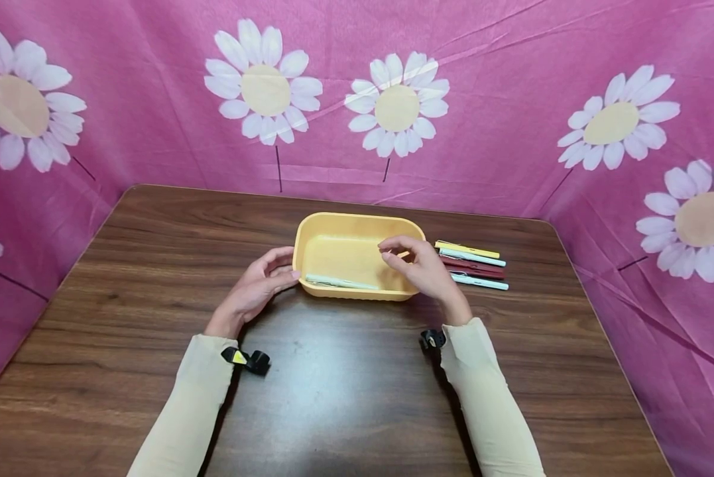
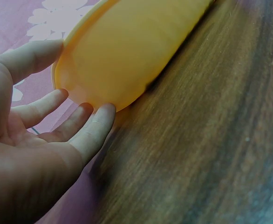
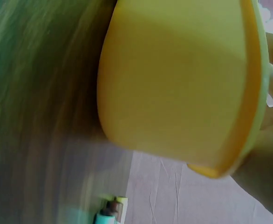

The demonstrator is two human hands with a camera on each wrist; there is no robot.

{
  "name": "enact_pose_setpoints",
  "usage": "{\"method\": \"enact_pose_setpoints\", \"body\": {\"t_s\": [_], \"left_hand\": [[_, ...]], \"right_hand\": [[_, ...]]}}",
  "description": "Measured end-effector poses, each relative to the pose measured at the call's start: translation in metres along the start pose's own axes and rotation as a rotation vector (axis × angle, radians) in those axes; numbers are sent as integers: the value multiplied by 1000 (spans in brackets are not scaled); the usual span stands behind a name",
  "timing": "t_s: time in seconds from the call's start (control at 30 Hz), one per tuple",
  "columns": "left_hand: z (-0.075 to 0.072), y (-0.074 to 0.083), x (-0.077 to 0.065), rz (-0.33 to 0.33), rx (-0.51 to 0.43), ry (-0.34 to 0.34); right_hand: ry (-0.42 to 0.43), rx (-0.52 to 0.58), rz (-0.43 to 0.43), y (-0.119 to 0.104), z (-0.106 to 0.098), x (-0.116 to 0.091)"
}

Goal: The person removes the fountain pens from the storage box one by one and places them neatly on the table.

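Observation:
A yellow plastic basket (image 1: 357, 223) stands on the wooden table, with a pale mint pen (image 1: 340, 282) lying along its near inner side. My left hand (image 1: 260, 283) holds the basket's left end, thumb at the rim and fingertips against the outer wall, as the left wrist view also shows. Over the basket's right part hovers my right hand (image 1: 419, 265), its fingers loosely bent; I see nothing between them. Just right of the basket lie a yellow pen (image 1: 469, 250), a light blue pen (image 1: 473, 257), dark red pens (image 1: 475, 267) and another pale pen (image 1: 479, 282), side by side.
The brown wooden table (image 1: 333, 397) reaches back to a pink cloth (image 1: 333, 165) with white flowers, which also hangs on both sides. Black straps with small devices (image 1: 433, 339) sit at both wrists.

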State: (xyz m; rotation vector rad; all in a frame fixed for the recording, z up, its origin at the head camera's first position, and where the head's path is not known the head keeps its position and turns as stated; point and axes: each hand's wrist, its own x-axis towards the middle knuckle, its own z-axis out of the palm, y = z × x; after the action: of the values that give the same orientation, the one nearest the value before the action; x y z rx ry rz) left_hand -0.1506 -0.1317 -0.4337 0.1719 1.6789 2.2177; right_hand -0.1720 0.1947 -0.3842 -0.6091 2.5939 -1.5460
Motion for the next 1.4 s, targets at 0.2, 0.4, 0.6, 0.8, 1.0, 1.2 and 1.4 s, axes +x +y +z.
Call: {"method": "enact_pose_setpoints", "body": {"t_s": [0.2, 0.4, 0.6, 0.8, 1.0, 1.2, 1.4], "left_hand": [[-1, 0, 0, 3, 6, -3], [-1, 0, 0, 8, 7, -10], [-2, 2, 1, 8, 6, -4], [0, 2, 1, -12, 12, -9], [-1, 1, 0, -11, 17, 5], [0, 0, 1, -20, 3, -8], [0, 2, 0, -11, 22, 5]], "right_hand": [[-104, 10, -8, 2, 12, 9], [-163, -23, 13, 4, 23, 21], [-239, 2, 23, 7, 30, 33], [-324, 19, 99, 12, 33, 37], [-363, 51, 128, 13, 33, 37], [-439, 17, 140, 14, 30, 35], [-530, 13, 105, 12, 32, 38]]}}
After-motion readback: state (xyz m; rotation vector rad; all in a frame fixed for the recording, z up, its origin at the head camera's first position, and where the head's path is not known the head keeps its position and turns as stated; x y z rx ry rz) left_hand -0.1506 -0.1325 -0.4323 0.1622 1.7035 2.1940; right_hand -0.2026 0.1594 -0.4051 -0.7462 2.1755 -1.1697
